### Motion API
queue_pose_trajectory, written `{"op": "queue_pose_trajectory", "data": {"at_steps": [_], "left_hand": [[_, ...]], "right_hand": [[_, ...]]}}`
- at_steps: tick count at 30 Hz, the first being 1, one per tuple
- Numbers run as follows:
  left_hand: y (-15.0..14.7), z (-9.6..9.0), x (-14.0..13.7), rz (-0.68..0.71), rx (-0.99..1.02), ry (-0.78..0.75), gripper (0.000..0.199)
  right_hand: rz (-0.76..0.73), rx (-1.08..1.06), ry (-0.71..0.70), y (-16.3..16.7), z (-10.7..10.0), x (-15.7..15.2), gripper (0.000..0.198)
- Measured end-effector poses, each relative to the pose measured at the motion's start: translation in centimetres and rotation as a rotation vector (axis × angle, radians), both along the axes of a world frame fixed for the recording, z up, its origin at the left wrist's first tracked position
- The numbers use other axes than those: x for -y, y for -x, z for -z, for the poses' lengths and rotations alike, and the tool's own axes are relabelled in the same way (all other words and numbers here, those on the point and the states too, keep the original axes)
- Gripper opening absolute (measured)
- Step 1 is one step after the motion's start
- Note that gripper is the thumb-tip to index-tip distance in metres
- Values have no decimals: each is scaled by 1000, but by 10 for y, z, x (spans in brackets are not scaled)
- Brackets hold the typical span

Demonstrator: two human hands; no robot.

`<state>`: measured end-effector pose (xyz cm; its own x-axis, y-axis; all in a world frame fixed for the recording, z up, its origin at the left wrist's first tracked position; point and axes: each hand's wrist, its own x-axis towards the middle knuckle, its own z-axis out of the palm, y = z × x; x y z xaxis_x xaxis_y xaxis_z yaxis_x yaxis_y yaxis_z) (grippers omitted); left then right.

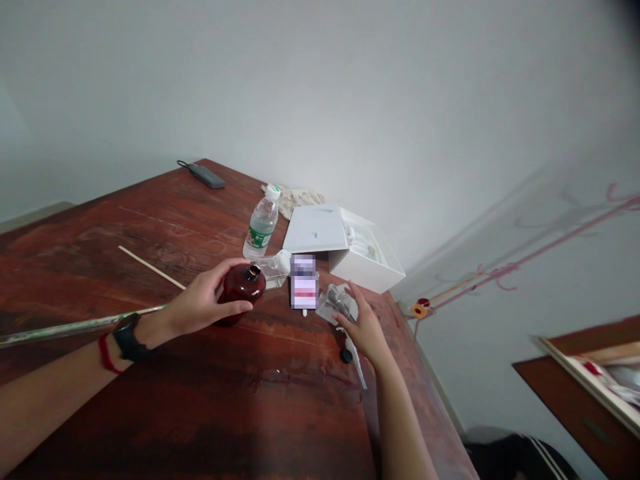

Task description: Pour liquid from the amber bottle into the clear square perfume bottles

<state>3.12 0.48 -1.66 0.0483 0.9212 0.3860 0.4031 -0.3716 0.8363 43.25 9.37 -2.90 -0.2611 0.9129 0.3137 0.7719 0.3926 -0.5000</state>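
So your left hand is gripping the uncapped brown bottle, left of the phone, while your right hand is grasping a clear container on the phone's other side. A black cap and some thin white piece are lying by that hand.

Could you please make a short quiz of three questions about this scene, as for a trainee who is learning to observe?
1. True or false: the clear plastic bottle with a green label stands upright.
2. Which hand holds the dark red-brown, round-shouldered bottle?
3. Fill in the blank: the small, round black piece lies on the ____.

Key:
1. True.
2. The left hand.
3. Reddish-brown wooden table.
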Motion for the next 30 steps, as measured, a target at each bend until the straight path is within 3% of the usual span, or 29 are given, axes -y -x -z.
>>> {"op": "queue_pose_trajectory", "data": {"at_steps": [8, 11, 15, 21, 25, 30], "left_hand": [[0, 6, -1, 20, 34, -10, 85], [-5, 1, 5, 27, 96, 12, 84], [-9, -3, 12, 109, 73, 32, 85], [-11, -7, 23, 230, 1, 7, 77], [-16, -9, 30, 284, 31, 6, 78], [-17, 2, 37, 323, -4, 57, 82]], "right_hand": [[-22, -39, -61, 4, -11, 8, 97], [-24, -99, -161, 16, -18, 16, 84], [-122, -249, -348, 40, -23, 32, 46], [-309, -241, -241, 76, -14, 61, 22], [-386, -209, -120, 88, -10, 68, 19], [-394, -190, 37, 90, -11, 66, 20]]}}
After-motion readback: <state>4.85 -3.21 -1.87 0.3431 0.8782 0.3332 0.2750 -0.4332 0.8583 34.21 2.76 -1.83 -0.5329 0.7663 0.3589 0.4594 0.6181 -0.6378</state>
